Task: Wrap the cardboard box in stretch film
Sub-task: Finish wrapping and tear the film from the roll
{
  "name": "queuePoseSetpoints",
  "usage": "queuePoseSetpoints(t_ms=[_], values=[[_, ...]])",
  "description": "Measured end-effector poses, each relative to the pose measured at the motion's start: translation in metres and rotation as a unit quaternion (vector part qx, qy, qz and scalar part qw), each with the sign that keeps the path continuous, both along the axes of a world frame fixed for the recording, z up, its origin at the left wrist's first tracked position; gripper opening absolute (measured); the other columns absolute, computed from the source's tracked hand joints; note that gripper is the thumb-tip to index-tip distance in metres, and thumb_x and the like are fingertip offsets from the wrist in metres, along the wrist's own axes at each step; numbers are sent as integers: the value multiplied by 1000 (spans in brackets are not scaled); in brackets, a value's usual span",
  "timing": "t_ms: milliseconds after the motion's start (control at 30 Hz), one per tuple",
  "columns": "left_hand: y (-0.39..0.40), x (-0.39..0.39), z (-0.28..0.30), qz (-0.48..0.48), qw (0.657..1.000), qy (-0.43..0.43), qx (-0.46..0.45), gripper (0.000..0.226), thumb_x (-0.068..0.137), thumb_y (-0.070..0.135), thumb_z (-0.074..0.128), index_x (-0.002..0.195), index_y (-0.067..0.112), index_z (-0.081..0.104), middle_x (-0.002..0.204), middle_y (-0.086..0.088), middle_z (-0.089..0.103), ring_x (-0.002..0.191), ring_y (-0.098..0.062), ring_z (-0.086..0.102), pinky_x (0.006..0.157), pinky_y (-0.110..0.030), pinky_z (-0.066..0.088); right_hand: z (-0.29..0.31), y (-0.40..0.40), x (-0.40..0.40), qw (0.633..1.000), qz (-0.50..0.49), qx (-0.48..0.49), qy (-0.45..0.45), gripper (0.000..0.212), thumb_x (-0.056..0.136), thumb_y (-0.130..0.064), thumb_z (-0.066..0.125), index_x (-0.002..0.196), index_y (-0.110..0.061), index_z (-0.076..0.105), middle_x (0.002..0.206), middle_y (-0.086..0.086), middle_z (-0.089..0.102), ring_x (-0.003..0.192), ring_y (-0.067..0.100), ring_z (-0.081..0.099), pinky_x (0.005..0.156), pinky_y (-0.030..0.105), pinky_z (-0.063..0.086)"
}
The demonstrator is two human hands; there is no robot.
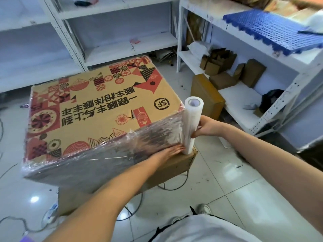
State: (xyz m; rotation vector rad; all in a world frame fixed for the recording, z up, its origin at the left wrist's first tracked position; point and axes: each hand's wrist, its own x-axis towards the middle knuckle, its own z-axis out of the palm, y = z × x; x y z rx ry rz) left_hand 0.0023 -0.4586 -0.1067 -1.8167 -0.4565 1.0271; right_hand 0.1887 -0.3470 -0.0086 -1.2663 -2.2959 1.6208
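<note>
Printed cardboard box (97,109): rectangular, red-and-black pattern, resting on a plain brown carton (173,166); near side under glossy, wrinkled stretch film (108,154). Left hand (172,151): fingers flat, pressing film at the box's lower right. Film roll (191,123): white cylinder, upright at the box's right corner. Right hand (206,126): grips the roll.

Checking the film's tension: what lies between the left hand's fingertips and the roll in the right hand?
In the head view, only stretched film on the box side lies between the left hand and the stretch film roll.
</note>
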Motion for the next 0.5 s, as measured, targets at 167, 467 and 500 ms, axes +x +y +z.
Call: queuePoseSetpoints(t_ms=[167, 467, 500], values=[[2, -11, -4, 6, 1000, -7, 16, 76, 99, 41, 27, 147, -6, -9, 156, -23, -14, 143, -39, -8, 114, -53, -9, -3, 5, 10, 993, -95, 56, 38, 50, 75, -8, 77, 116, -22, 52, 106, -5, 59, 110, 18, 56, 102, 49, 44], [5, 13, 10, -7, 996, -82, 42, 77, 96, 38, 39, 146, -9, 3, 155, -28, 2, 141, -46, 3, 113, -58, -4, -6, 17, -6, 996, -24, 68, 60, 51, 74, -11, 78, 117, -21, 52, 107, -5, 60, 105, 17, 56, 95, 36, 47], [10, 11, 18, -4, 995, -85, 51, 78, 96, 39, 35, 145, -12, 2, 154, -30, 2, 140, -48, 2, 112, -61, -6, -8, 20, -7, 996, -13, 70, 60, 55, 74, -13, 79, 120, -19, 52, 110, -3, 60, 106, 17, 56, 93, 32, 47]])
